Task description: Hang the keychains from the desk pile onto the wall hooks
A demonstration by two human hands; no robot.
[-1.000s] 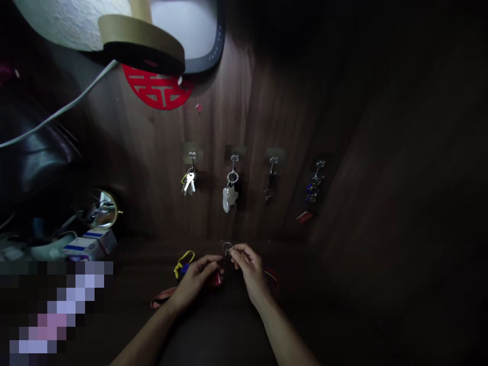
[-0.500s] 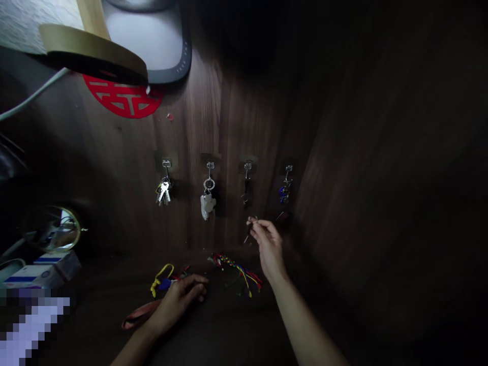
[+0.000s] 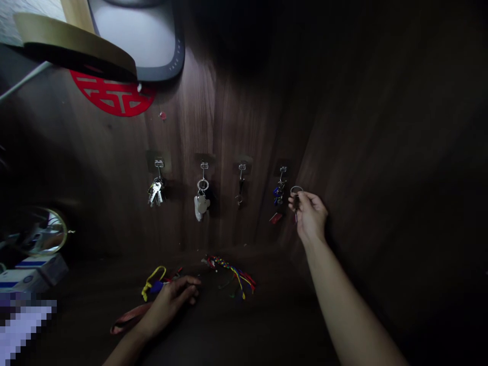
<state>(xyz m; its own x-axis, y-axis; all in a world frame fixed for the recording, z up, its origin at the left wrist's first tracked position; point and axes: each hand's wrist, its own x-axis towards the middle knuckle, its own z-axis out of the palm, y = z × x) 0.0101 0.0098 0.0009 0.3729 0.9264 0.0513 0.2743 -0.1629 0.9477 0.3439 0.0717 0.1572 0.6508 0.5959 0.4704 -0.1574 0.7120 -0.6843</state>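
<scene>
My right hand [image 3: 310,216] is raised against the dark wood wall, pinching a metal key ring [image 3: 296,191] just right of the fourth hook [image 3: 282,173]. That hook carries blue keys with a red tag [image 3: 275,218]. My left hand [image 3: 171,300] rests on the dark shelf, fingers curled loosely beside a yellow cord [image 3: 151,279] and a reddish strap [image 3: 125,320]. Whether the left hand holds anything I cannot make out. A bundle of coloured strings [image 3: 234,272] lies on the shelf between my arms.
Three more hooks hold silver keys [image 3: 155,190], a white charm [image 3: 201,203] and a dark key [image 3: 240,190]. A red paper cutout [image 3: 110,94], a mirror [image 3: 141,35] and a lamp base [image 3: 72,46] are above. Boxes [image 3: 26,274] and a small round mirror [image 3: 46,236] sit left.
My right hand rose from the shelf with the key ring and moved right to the fourth hook. My left hand let go and settled on the shelf. The view shifted right.
</scene>
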